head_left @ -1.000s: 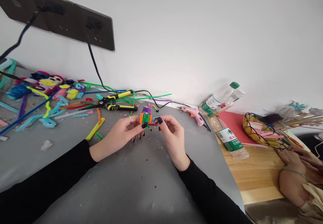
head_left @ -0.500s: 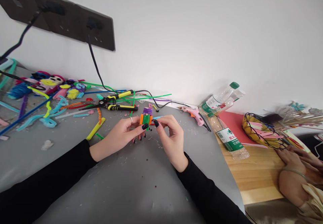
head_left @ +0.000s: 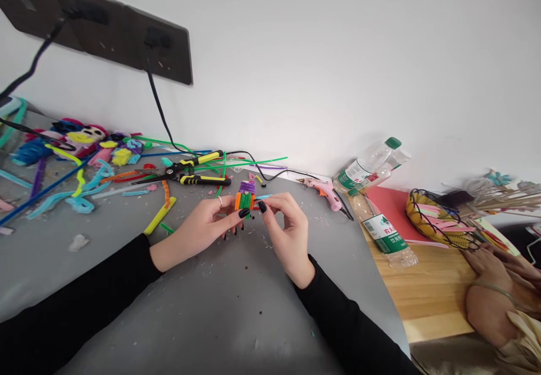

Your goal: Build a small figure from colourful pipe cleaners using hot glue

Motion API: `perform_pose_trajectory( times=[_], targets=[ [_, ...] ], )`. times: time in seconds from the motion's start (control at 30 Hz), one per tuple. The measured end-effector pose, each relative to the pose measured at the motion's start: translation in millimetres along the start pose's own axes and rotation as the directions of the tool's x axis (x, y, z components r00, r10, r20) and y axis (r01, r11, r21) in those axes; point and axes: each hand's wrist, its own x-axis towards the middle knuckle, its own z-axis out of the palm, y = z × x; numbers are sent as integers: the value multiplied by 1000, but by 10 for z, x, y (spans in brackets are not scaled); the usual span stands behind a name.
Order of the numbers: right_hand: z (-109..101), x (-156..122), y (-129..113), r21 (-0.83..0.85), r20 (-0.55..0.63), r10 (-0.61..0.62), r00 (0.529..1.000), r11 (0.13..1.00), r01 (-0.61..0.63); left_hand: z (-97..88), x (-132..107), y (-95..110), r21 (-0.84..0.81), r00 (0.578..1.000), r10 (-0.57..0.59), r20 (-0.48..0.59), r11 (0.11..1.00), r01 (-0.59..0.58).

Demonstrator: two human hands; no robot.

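Note:
A small pipe-cleaner figure (head_left: 245,199), purple on top with a green middle and orange sides, is upright above the grey table. My left hand (head_left: 215,214) grips its lower body between thumb and fingers. At the figure's right edge, my right hand (head_left: 287,223) is closed in a pinch, thumb against forefinger. A tiny reddish bit shows by those fingertips; what they hold is too small to make out. Behind the figure lie yellow-and-black pliers (head_left: 186,171) with their handles spread.
Several pipe-cleaner figures (head_left: 80,141) and loose pipe cleaners (head_left: 84,192) crowd the left. A pink glue gun (head_left: 323,190) and plastic bottles (head_left: 380,228) stand or lie right. Beyond are a yellow basket (head_left: 435,217) and another person's hands (head_left: 494,268). Cords hang from a black power strip (head_left: 127,37).
Almost nothing differs. Both hands keep their hold at the figure, with only a very slight shift of the fingertips.

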Motion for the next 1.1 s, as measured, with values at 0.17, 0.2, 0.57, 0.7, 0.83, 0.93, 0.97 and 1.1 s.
perform_pose_trajectory(
  times=[0.17, 0.2, 0.57, 0.7, 0.83, 0.93, 0.97, 1.1],
  targets=[
    [4, -2, 17, 4, 7, 7, 1000, 1000, -7, -1, 0, -4, 22, 1000, -1, -3, 1000, 1],
    [5, 0, 18, 4, 8, 8, 1000, 1000, -8, -3, 1, -9, 26, 1000, 0, -1, 1000, 0],
    [-1, -5, 22, 31, -50, 47, 998, 998, -46, -16, 4, 6, 225, 993, 93, -73, 971, -75],
    [-2, -1, 38, 42, -62, 90, 994, 995, -88, -24, 7, 5, 320, 989, 125, -79, 943, -93],
    [-10, 8, 43, 29, -47, 72, 996, 997, -70, -19, 9, -7, 349, 980, 174, -100, 928, -129],
    [-20, 13, 45, -4, -31, 26, 999, 1000, -26, -27, 16, -25, 374, 970, 216, -115, 914, -159],
    [-23, 13, 45, -14, -25, 14, 1000, 1000, -14, -32, 19, -31, 383, 967, 227, -118, 909, -166],
    [-34, 17, 52, -34, -17, -5, 1000, 999, 4, -51, 29, -40, 398, 965, 228, -127, 903, -161]
  ],
)
